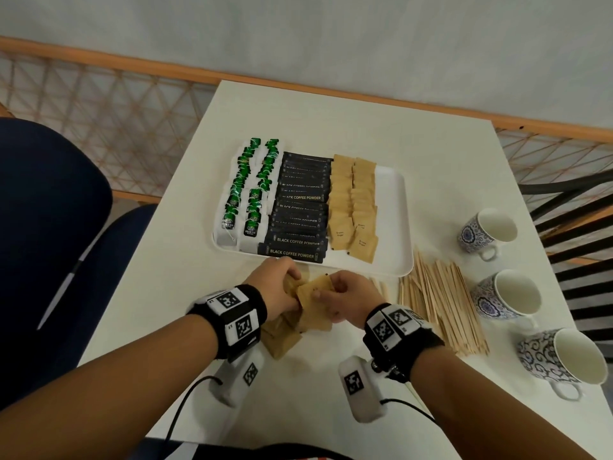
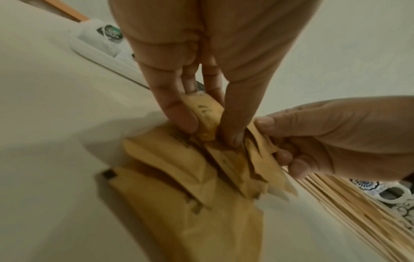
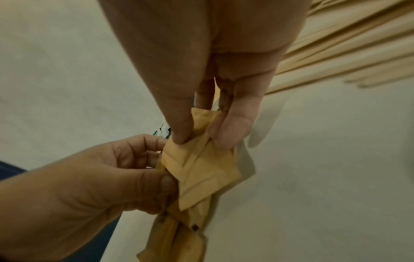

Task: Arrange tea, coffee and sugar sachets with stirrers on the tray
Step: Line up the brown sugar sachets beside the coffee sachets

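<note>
- Left hand [image 1: 278, 287] and right hand [image 1: 345, 295] meet over the counter [image 1: 331, 121], just in front of the tray [image 1: 394, 227].
- Left grip: fingers and thumb pinch a sugar sachet [image 2: 207, 115] from the loose sugar sachets [image 2: 179, 186] on the counter.
- Right grip: pinches a small fan of sachets [image 3: 201, 166]; probably squaring them before placing.
- Tray already carries tea [image 1: 247, 194], coffee [image 1: 300, 207] and sugar rows [image 1: 353, 207]; the right strip is bare, presumably for the stirrers [image 1: 441, 303], which lie on the counter.
</note>
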`<action>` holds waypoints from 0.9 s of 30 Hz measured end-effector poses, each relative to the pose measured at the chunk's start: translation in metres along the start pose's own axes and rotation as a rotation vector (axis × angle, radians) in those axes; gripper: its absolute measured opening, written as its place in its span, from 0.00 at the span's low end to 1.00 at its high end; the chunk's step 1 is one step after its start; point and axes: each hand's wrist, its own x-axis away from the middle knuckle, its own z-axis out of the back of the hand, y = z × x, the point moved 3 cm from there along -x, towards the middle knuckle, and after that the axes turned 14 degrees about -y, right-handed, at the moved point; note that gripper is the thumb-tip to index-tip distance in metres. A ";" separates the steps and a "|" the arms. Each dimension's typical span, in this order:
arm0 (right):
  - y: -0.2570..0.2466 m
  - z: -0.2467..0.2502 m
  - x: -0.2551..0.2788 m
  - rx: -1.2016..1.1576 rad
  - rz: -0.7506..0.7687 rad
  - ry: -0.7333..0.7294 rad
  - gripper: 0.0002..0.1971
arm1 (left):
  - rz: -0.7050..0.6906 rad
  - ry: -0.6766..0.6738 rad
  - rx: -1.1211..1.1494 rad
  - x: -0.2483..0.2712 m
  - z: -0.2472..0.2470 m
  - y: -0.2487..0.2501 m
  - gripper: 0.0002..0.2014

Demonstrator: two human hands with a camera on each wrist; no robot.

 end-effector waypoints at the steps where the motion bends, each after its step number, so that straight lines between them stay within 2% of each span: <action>1: 0.000 -0.001 -0.001 -0.039 -0.005 -0.013 0.11 | -0.008 0.003 0.018 0.000 0.000 0.000 0.27; 4: -0.002 -0.005 -0.003 -0.095 0.008 -0.045 0.17 | 0.003 -0.026 0.048 -0.002 0.002 0.000 0.39; 6: -0.003 -0.005 -0.002 -0.060 0.027 -0.057 0.20 | 0.018 -0.078 -0.016 -0.002 0.001 0.001 0.46; 13: -0.001 -0.002 -0.002 0.069 0.044 -0.014 0.16 | 0.088 -0.115 -0.487 0.024 -0.005 -0.014 0.64; 16: 0.000 -0.001 -0.003 0.103 0.041 -0.016 0.15 | 0.106 -0.135 -0.466 0.030 -0.010 -0.024 0.60; 19: -0.002 0.002 -0.002 0.181 0.039 -0.016 0.12 | 0.066 -0.114 -0.334 0.025 -0.008 -0.019 0.44; 22: -0.005 0.005 -0.002 0.281 0.034 0.005 0.11 | 0.035 -0.075 -0.254 0.016 -0.003 -0.013 0.35; 27: -0.001 0.008 -0.002 0.246 0.001 0.029 0.15 | 0.010 -0.019 -0.140 0.005 -0.006 -0.007 0.30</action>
